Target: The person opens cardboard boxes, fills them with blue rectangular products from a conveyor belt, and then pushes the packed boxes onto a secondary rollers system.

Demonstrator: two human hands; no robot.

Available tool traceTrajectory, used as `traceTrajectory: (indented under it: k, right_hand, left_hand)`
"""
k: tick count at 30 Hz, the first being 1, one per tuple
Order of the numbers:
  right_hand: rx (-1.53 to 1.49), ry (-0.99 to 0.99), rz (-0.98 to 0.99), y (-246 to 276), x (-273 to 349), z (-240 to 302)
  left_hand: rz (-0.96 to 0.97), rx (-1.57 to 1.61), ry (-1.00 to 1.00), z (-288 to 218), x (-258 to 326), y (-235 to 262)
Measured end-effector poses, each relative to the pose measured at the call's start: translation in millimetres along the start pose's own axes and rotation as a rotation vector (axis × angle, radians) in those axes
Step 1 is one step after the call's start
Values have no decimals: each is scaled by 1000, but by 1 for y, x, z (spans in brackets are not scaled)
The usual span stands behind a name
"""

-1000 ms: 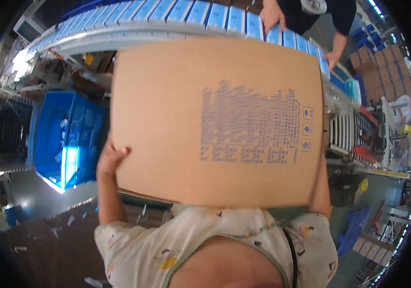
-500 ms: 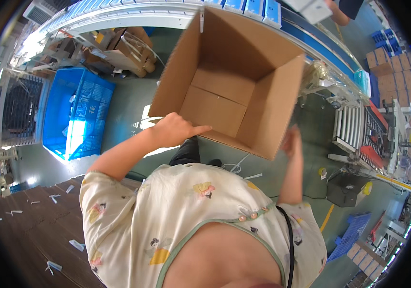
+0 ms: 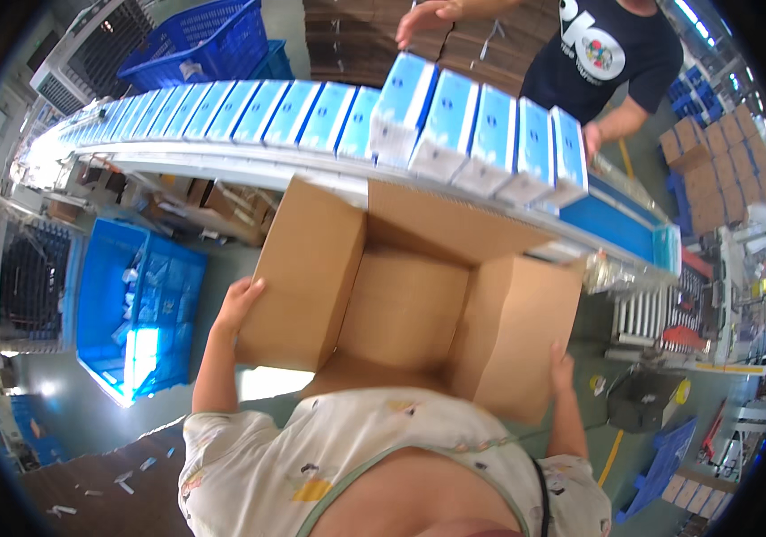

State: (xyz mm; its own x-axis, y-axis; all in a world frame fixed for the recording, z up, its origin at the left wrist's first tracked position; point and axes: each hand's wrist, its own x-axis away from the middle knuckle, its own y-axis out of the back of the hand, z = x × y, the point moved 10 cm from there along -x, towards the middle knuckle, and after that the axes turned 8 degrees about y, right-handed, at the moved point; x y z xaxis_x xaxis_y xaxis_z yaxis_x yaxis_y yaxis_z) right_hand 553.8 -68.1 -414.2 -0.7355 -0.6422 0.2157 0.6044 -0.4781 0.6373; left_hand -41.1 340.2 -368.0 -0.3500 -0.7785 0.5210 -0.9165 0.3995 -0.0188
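A large open cardboard box [image 3: 414,300] is in front of my body, with its inside facing up and holding nothing. Its left and right flaps are folded outward, and the near side is partly hidden by my shirt. My left hand [image 3: 242,304] grips the outer edge of the left flap, thumb on top. On the other side, my right hand [image 3: 562,367] is closed at the outer edge of the right flap; some of its fingers are hidden behind the cardboard.
Blue-and-white packages [image 3: 490,134] line a conveyor [image 3: 611,224] beyond the box. Across it, a co-worker in a black shirt [image 3: 605,58] has one hand against the end package, the other raised. A blue crate [image 3: 137,309] stands left, a roller stand [image 3: 656,313] right.
The box's side flaps now lie spread outward. My left hand has moved from the near edge to the left flap, my right hand to the right flap. The view has shifted toward the conveyor.
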Motion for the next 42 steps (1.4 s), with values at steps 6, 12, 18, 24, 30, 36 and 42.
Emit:
traceTrajectory:
  k: [6,12,18,24,30,36,42]
  right_hand:
    - [702,-386,469,-26,-14,-77]
    - [-19,280,-187,118,-158,294]
    - [-719,-131,177,26,-227,284]
    - [-1044,-74,247,30,-222,274]
    - [-1093,-130,313,69,-240,238]
    - [-1161,-352,181,79,-244,196]
    - [-1249,-568,-73,97,-266,110]
  left_hand:
    - [-481,-1178,-175,46,-113,-8]
    - [31,-110,-529,-303,-116,-160]
    - [237,-596,17,-252,-126,-290]
    - [292,-487,40,-236,-121,-322]
    - [404,-194,35,-226,-117,-394]
    - [555,32,126,-217,-120,-418]
    - [639,123,107,-208,-118,-452]
